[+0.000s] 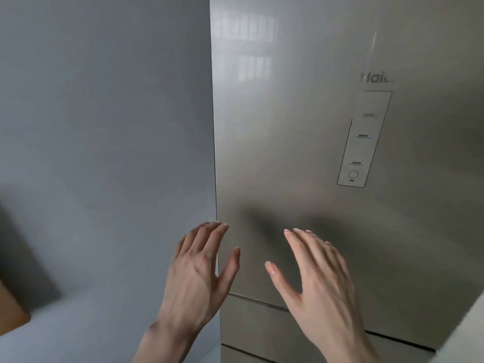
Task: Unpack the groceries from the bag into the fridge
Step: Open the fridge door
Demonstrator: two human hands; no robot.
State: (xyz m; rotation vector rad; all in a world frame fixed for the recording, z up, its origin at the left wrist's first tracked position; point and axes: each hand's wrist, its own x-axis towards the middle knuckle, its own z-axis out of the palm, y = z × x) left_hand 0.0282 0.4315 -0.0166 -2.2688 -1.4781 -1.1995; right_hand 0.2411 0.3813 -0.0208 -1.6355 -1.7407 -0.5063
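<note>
head view looks close at a tall fridge (pixel 288 153) whose upper door is shut, a smooth champagne-grey glossy panel with a soft window reflection near the top. on its right part sits a raised metallic brand logo (pixel 374 78) and under it a narrow, thin-outlined control panel (pixel 364 138) with small marks and a round button at the foot. a thin dark seam below splits the upper door from the lower drawer fronts (pixel 251 326). left hand (pixel 195 279) is bare, fingers spread and empty, fingertips at the door's left edge. right hand (pixel 318 281) is also spread flat and empty, in front of the door's lower part; contact cannot be told. a matte grey wall (pixel 104 127) fills the left; a brown cardboard corner (pixel 10 313) shows at far left. the grocery bag is out of view
</note>
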